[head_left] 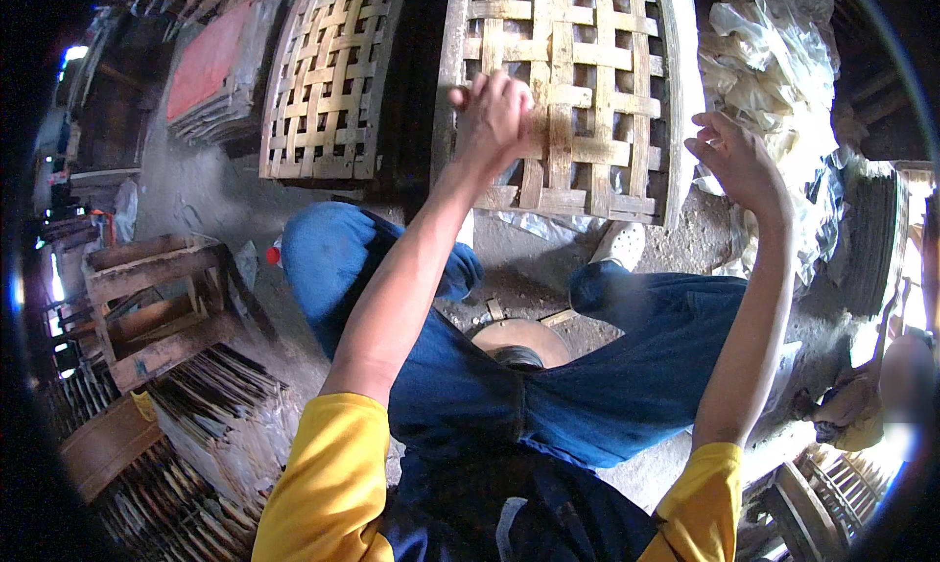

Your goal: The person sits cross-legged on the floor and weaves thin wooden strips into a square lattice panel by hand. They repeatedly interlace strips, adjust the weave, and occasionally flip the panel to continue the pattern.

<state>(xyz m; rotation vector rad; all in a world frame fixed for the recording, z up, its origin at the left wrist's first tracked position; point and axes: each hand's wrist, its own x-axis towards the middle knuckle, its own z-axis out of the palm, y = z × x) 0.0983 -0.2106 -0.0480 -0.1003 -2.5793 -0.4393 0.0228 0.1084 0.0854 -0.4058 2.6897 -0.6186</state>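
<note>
A woven bamboo lattice panel [578,97] in a wooden frame lies before me, its flat strips crossing with square gaps between them. Over its left half is my left hand [493,119], fingers curled in; whatever they hold, if anything, is hidden. Past the panel's right edge hovers my right hand [741,163], its fingers bent but apart and nothing visible in them. A heap of crumpled whitish plastic sheeting [769,68] lies close beyond that hand.
A second woven panel [328,82] stands to the left, near a stack with a red top [206,63]. A wooden crate [157,288] and stacked thin boards [211,405] occupy the left side. Between my legs is a round wooden disc [519,339]. Dark stacked sheets [867,234] stand at right.
</note>
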